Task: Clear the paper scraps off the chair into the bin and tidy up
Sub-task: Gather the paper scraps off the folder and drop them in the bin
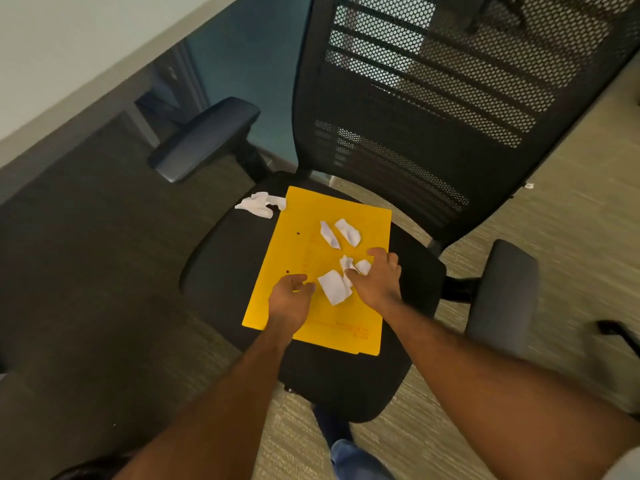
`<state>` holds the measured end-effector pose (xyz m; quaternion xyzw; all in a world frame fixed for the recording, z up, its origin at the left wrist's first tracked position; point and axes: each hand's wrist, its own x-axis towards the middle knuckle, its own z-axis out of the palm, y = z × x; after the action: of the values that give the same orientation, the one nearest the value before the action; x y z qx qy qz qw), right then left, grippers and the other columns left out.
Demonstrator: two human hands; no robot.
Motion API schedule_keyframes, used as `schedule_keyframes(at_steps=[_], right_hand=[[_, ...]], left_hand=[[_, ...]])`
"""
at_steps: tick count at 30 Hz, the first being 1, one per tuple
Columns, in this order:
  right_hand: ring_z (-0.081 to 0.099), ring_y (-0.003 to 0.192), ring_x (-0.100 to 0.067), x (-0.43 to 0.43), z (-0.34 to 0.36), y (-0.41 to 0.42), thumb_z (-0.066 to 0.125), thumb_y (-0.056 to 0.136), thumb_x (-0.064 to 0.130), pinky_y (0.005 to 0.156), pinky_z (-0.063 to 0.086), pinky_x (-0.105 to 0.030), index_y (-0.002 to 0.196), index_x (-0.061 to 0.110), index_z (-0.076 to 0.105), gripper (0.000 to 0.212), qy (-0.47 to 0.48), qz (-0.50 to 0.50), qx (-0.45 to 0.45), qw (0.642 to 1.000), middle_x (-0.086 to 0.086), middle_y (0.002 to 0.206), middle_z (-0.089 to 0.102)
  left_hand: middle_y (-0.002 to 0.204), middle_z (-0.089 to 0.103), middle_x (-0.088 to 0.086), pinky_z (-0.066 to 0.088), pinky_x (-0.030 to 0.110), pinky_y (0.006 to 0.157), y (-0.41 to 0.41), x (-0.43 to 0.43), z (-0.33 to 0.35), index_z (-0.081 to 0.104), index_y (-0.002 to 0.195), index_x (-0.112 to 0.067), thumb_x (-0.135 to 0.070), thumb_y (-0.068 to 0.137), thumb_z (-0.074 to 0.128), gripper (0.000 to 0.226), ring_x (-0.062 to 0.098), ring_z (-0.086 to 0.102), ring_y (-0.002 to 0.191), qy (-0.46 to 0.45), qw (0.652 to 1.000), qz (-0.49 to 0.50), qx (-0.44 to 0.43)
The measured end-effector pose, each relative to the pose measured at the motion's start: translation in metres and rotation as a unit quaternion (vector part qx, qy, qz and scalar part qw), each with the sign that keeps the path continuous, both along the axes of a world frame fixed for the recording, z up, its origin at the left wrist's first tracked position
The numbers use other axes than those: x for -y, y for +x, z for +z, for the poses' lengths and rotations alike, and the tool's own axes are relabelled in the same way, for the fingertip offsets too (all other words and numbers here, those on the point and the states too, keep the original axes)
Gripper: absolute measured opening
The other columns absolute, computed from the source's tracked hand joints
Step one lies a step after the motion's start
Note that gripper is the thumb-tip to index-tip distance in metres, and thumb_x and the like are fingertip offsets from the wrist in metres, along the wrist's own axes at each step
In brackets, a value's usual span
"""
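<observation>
Scattered across a yellow folder (304, 237) on the black office chair seat (408, 289), white paper scraps (341, 233) await clearing. Gathering them, the right hand (377, 278) curls its fingers around a crumpled scrap (349, 266), while the left hand (289, 299) hovers just beside a flat scrap (334, 287), fingers loosely curled, holding nothing. Another crumpled scrap (261, 203) lies at the folder's far left corner.

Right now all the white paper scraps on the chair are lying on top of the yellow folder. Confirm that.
Not all. The head view shows one crumpled scrap lying on the black chair seat beside the yellow folder's far left corner, at most touching its edge. The other scraps do lie on the folder, where the right hand is gathering some.
</observation>
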<state>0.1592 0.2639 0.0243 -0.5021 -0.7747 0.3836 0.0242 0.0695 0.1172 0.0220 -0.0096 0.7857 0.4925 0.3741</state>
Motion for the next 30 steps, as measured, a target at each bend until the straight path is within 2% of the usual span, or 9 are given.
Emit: schedule_keyframes(at_steps=[2, 5, 8, 11, 14, 20, 26, 28, 30], right_hand=[[0.038, 0.124, -0.031, -0.006, -0.004, -0.002, 0.073, 0.080, 0.040, 0.094, 0.042, -0.041, 0.134, 0.018, 0.042, 0.066, -0.001, 0.006, 0.024, 1.000, -0.010, 0.136, 0.038], [0.037, 0.125, -0.030, -0.014, -0.012, -0.007, 0.071, 0.081, 0.044, 0.096, 0.045, -0.043, 0.134, 0.019, 0.040, 0.066, -0.004, 0.010, 0.044, 0.999, -0.010, 0.137, 0.037], [0.038, 0.125, -0.029, -0.023, -0.018, -0.012, 0.070, 0.080, 0.047, 0.096, 0.047, -0.044, 0.135, 0.019, 0.039, 0.069, -0.015, 0.007, 0.057, 0.998, -0.009, 0.139, 0.037], [0.039, 0.126, -0.029, -0.028, -0.026, -0.012, 0.071, 0.080, 0.049, 0.096, 0.047, -0.045, 0.134, 0.018, 0.041, 0.069, -0.022, 0.007, 0.059, 0.998, -0.010, 0.139, 0.039], [0.040, 0.125, -0.030, -0.030, -0.035, -0.007, 0.071, 0.080, 0.048, 0.095, 0.047, -0.044, 0.133, 0.016, 0.044, 0.067, -0.029, 0.010, 0.056, 0.998, -0.011, 0.137, 0.040], [0.050, 0.116, -0.029, -0.027, -0.042, -0.006, 0.072, 0.083, 0.035, 0.085, 0.047, -0.038, 0.127, 0.019, 0.048, 0.053, -0.014, 0.038, 0.039, 0.998, -0.010, 0.131, 0.044], [0.058, 0.108, -0.025, -0.029, -0.043, -0.005, 0.067, 0.087, 0.016, 0.073, 0.048, -0.030, 0.129, 0.015, 0.049, 0.045, -0.051, 0.003, 0.001, 0.999, -0.010, 0.129, 0.053], [0.059, 0.107, -0.024, -0.030, -0.044, -0.005, 0.067, 0.087, 0.013, 0.073, 0.051, -0.029, 0.127, 0.013, 0.051, 0.043, -0.068, -0.019, -0.021, 0.997, -0.012, 0.128, 0.056], [0.060, 0.102, -0.020, -0.031, -0.043, -0.003, 0.066, 0.088, 0.011, 0.066, 0.049, -0.021, 0.126, 0.011, 0.053, 0.040, -0.085, -0.034, -0.046, 0.995, -0.012, 0.126, 0.059]], left_hand=[[0.124, 0.060, 0.009, 0.046, 0.032, 0.083, 0.001, -0.016, -0.003, 0.059, 0.127, -0.010, -0.024, 0.089, 0.068, 0.041, 0.026, 0.058, 0.106, -0.044, 0.998, -0.041, -0.025], [0.131, 0.057, 0.014, 0.046, 0.031, 0.074, 0.004, -0.034, -0.008, 0.053, 0.133, -0.010, -0.026, 0.087, 0.071, 0.052, 0.026, 0.059, 0.099, -0.075, 0.995, -0.058, -0.022], [0.136, 0.050, 0.016, 0.053, 0.038, 0.087, 0.005, -0.045, -0.016, 0.049, 0.134, -0.013, -0.032, 0.084, 0.072, 0.059, 0.034, 0.058, 0.112, -0.124, 0.986, -0.090, -0.059], [0.138, 0.041, 0.017, 0.049, 0.044, 0.096, 0.007, -0.052, -0.022, 0.044, 0.136, -0.014, -0.038, 0.082, 0.073, 0.066, 0.038, 0.053, 0.119, -0.170, 0.971, -0.130, -0.109], [0.139, 0.036, 0.016, 0.048, 0.044, 0.096, 0.013, -0.056, -0.028, 0.041, 0.138, -0.012, -0.043, 0.079, 0.075, 0.074, 0.039, 0.052, 0.119, -0.195, 0.961, -0.150, -0.127], [0.132, 0.037, 0.013, 0.045, 0.040, 0.092, 0.024, -0.063, -0.035, 0.042, 0.132, -0.012, -0.061, 0.071, 0.074, 0.084, 0.034, 0.051, 0.114, -0.232, 0.921, -0.214, -0.229], [0.133, 0.034, 0.017, 0.049, 0.042, 0.091, 0.021, -0.063, -0.037, 0.044, 0.124, -0.008, -0.029, 0.076, 0.077, 0.062, 0.039, 0.056, 0.108, -0.227, 0.923, -0.221, -0.220], [0.131, 0.035, 0.017, 0.050, 0.043, 0.092, 0.019, -0.062, -0.037, 0.044, 0.123, -0.007, -0.025, 0.074, 0.078, 0.063, 0.039, 0.056, 0.106, -0.199, 0.935, -0.208, -0.209], [0.128, 0.037, 0.014, 0.051, 0.042, 0.089, 0.016, -0.060, -0.037, 0.043, 0.123, -0.007, -0.019, 0.073, 0.080, 0.064, 0.035, 0.055, 0.104, -0.143, 0.957, -0.173, -0.184]])
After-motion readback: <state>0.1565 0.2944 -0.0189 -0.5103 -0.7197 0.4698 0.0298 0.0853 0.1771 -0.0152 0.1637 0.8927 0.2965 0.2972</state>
